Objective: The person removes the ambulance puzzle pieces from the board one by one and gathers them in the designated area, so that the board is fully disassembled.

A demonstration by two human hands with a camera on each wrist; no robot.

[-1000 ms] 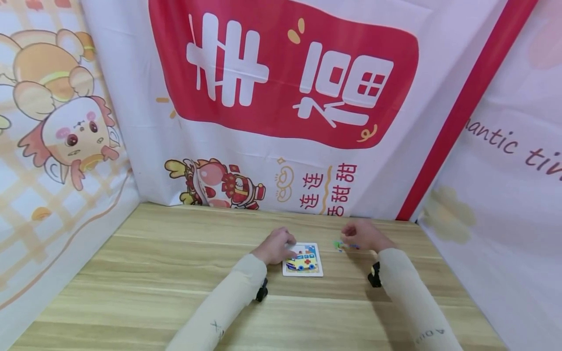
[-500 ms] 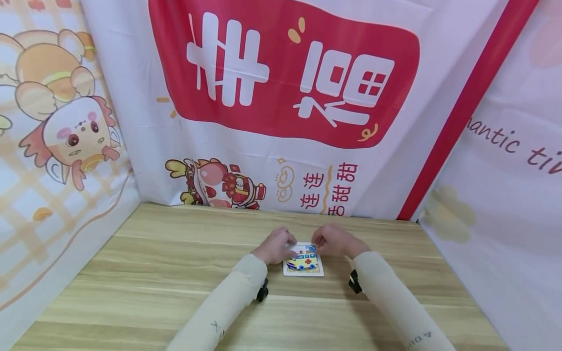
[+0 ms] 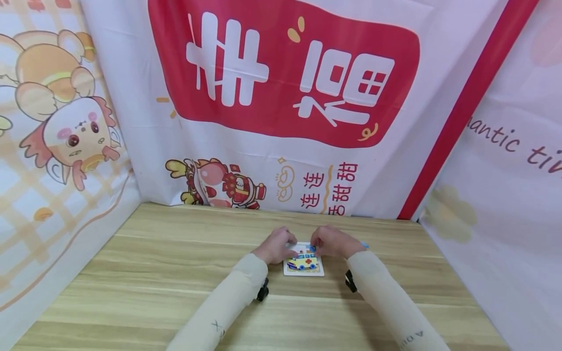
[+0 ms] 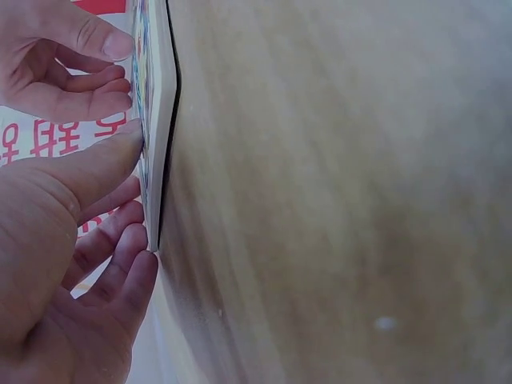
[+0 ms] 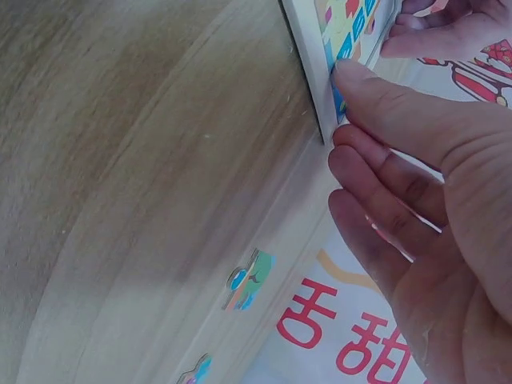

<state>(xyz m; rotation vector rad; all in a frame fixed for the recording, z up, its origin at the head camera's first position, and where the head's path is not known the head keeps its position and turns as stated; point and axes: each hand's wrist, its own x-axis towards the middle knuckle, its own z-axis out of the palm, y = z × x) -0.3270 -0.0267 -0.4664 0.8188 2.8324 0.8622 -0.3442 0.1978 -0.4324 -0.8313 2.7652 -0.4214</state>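
- while the left hand (image 3: 277, 245) pinches the jigsaw puzzle (image 3: 303, 274) at its far left corner, thumb on the printed face and fingers gathered at the edge, the right hand (image 3: 333, 241) is at the far right corner, its thumb pressed on the face and its fingers bent beside the edge.
- both hands are narrow, with the puzzle's rim between thumb and fingers; whether the right one also has a loose piece under its thumb, i cannot tell.
- the puzzle lies flat on the wood-grain worktop (image 3: 145, 282), towards its back edge and between the two hands; it has a white frame and shows a yellow ambulance (image 3: 303, 263) with blue wheels and a red cross.
- in the right wrist view, a green and blue puzzle piece (image 5: 250, 280) lies on the worktop, apart from the board, and a second loose piece (image 5: 196, 370) is partly cut off by the lower edge of that view.
- cream sleeves (image 3: 219, 302) cover the person's forearms, and a small black device (image 3: 262, 291) sits at each wrist.
- behind the worktop hangs a white cloth (image 3: 246, 146) with a red patch (image 3: 281, 97) bearing big white characters, turned sideways.
- on the left side cloth, a cartoon animal (image 3: 81, 129) is printed upside down over an orange check.
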